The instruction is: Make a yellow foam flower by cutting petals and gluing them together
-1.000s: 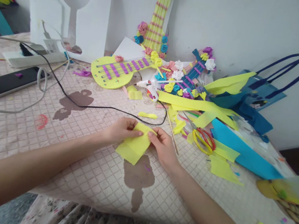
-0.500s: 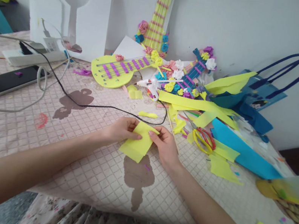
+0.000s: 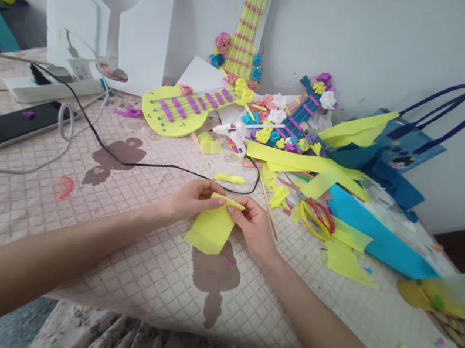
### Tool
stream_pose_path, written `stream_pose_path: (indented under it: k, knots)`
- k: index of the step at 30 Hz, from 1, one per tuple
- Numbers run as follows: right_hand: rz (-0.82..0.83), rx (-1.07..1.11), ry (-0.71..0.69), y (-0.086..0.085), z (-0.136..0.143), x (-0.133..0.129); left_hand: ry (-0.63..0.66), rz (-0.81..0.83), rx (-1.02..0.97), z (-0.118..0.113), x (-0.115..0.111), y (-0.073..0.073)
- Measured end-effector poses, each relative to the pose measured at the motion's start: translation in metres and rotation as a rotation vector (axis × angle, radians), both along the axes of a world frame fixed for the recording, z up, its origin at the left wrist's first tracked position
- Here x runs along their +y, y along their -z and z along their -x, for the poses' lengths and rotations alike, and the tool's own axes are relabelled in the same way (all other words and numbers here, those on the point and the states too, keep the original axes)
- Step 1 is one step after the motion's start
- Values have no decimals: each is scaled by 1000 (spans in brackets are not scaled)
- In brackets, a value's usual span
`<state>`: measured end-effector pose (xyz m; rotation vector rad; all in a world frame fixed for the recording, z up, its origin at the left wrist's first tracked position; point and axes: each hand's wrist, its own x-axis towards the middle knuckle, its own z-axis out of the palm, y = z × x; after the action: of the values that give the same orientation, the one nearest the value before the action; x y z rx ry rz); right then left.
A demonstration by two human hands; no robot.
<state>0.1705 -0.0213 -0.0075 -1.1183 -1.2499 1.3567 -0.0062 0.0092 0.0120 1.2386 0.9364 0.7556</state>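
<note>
Yellow paper (image 3: 211,228) has turned at its top since half a second ago: a narrow lip (image 3: 232,203) now runs along that edge, and the left hand's (image 3: 190,198) thumb has moved up to it. That hand and the right hand (image 3: 254,225) each pinch an upper corner, grip closed with thumb against fingers. The paper slopes down between them at the counter's (image 3: 143,278) near side, its lower end overlapping a dark patch (image 3: 214,281). Folding or rolling the edge seems the step in hand; another turn would call for even, light pressure at both ends. The paper looks matte, thin and soft, roughly rectangular, paler along the bottom. Scissors (image 3: 307,201) with looped handles and a slim stick (image 3: 269,207) lie to the right.
</note>
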Motion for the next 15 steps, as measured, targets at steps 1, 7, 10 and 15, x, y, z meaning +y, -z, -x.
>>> stream_pose_path:
  k: [1, 7, 10, 15]
  knots:
    - [0, -8, -9, 0, 0, 0, 3, -2, 1, 0, 0, 0]
    - [-25, -84, -16, -2, 0, -1, -4, -3, 5, 1, 1, 5]
    - [-29, -97, -23, -3, 0, -1, 2, -29, -9, 1, 2, 6]
    - [-44, -138, -58, -5, 0, -2, 13, -69, 1, 1, 2, 6]
